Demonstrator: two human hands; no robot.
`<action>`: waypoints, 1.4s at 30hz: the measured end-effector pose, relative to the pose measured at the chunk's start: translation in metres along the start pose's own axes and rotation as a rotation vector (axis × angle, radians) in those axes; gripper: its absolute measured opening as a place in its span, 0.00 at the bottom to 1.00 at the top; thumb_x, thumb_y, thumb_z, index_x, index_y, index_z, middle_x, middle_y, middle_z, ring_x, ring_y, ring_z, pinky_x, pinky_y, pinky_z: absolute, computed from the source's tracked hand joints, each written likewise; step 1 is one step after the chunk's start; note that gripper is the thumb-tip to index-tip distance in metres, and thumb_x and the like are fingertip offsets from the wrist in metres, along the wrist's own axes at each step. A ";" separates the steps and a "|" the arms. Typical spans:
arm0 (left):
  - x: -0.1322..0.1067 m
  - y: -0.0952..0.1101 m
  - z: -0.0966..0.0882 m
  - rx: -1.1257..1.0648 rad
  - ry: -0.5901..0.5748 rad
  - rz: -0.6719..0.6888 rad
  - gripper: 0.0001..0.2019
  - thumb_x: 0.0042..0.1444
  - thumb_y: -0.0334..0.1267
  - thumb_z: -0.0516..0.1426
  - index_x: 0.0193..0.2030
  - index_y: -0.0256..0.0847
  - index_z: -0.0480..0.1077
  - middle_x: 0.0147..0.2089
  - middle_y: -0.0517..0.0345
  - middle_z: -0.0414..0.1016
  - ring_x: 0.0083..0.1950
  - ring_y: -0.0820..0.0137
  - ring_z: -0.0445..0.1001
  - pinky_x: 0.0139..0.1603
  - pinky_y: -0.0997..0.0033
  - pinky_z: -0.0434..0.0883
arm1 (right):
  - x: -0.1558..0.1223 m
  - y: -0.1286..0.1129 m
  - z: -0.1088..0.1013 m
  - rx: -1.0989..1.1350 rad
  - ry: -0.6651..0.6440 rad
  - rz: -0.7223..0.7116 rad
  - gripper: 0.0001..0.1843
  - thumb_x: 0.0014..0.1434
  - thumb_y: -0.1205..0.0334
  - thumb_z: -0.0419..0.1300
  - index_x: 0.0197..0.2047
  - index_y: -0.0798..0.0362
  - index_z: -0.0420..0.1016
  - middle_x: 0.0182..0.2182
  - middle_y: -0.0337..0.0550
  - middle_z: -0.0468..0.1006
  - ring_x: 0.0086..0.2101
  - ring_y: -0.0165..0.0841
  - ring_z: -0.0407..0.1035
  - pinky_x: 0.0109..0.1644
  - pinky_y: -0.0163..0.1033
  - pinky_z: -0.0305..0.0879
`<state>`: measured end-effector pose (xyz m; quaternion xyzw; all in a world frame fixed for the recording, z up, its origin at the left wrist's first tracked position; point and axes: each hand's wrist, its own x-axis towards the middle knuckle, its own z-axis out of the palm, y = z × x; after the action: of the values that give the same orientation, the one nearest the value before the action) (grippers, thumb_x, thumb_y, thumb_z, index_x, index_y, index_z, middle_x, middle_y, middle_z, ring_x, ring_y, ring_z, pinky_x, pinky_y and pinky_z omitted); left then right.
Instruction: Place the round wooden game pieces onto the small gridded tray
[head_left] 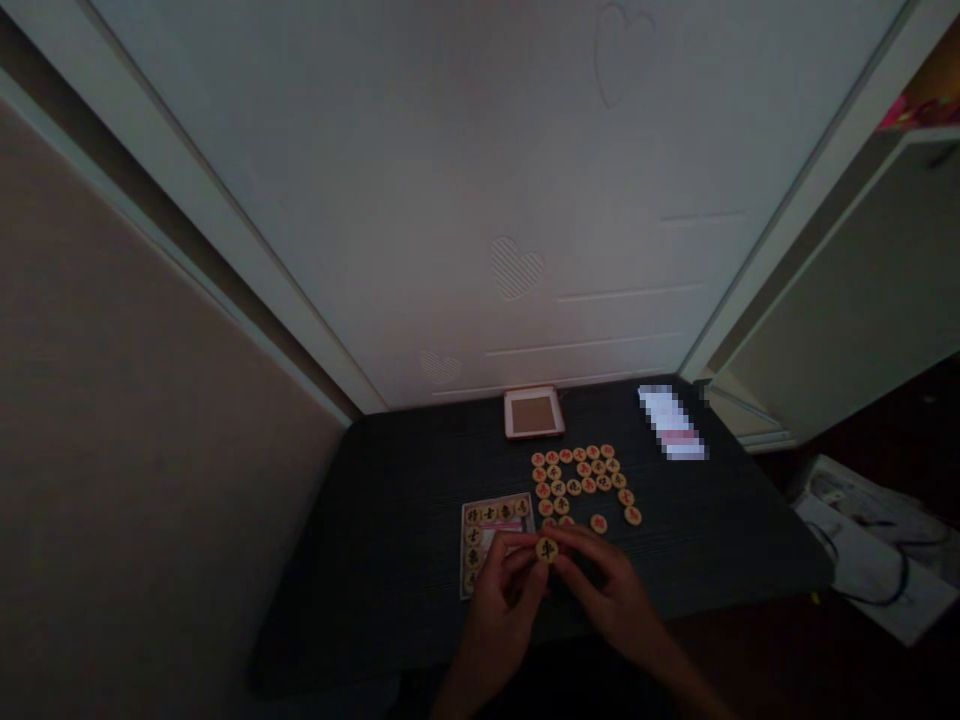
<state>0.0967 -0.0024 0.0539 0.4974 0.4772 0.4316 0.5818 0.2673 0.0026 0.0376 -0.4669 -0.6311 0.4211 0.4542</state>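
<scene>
Both my hands meet over the near part of a small black table (390, 500). Between the fingertips of my left hand (504, 585) and my right hand (611, 590) sits a round wooden chess piece (547, 549) with a dark character on its face; both hands pinch it. Just left of the hands lies a shallow box (491, 535) with several such pieces lined along its top and left side. Beyond the hands, several loose wooden pieces (581, 478) lie spread on the table, some marked red, some black.
A square box lid (533, 413) rests at the table's far edge against a white panelled wall. A white-and-pink packet (673, 422) lies at the far right corner. Cables and white items (870, 555) sit on the floor to the right.
</scene>
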 end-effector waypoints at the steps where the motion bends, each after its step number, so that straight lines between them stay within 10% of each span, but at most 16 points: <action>1: 0.000 -0.002 0.000 -0.004 -0.008 0.001 0.09 0.65 0.44 0.59 0.48 0.45 0.69 0.52 0.53 0.81 0.48 0.64 0.80 0.48 0.67 0.75 | 0.000 0.000 0.000 0.005 -0.001 0.005 0.16 0.68 0.53 0.61 0.57 0.41 0.79 0.55 0.44 0.81 0.57 0.42 0.73 0.64 0.49 0.68; 32: 0.000 -0.011 -0.007 0.076 0.038 0.027 0.12 0.64 0.42 0.60 0.53 0.46 0.73 0.55 0.49 0.82 0.55 0.58 0.81 0.58 0.59 0.76 | 0.002 0.002 0.003 0.022 0.005 -0.011 0.13 0.65 0.54 0.64 0.52 0.45 0.81 0.53 0.46 0.82 0.52 0.41 0.75 0.57 0.46 0.72; 42: -0.007 -0.011 -0.032 0.269 0.013 0.020 0.12 0.61 0.43 0.63 0.51 0.48 0.77 0.42 0.56 0.87 0.47 0.59 0.84 0.57 0.60 0.75 | 0.001 0.010 0.015 0.075 -0.057 0.135 0.12 0.62 0.52 0.66 0.45 0.48 0.82 0.41 0.44 0.84 0.42 0.39 0.78 0.50 0.44 0.73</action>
<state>0.0642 -0.0050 0.0426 0.5729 0.5295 0.3729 0.5025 0.2547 0.0045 0.0247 -0.4791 -0.5945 0.4872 0.4238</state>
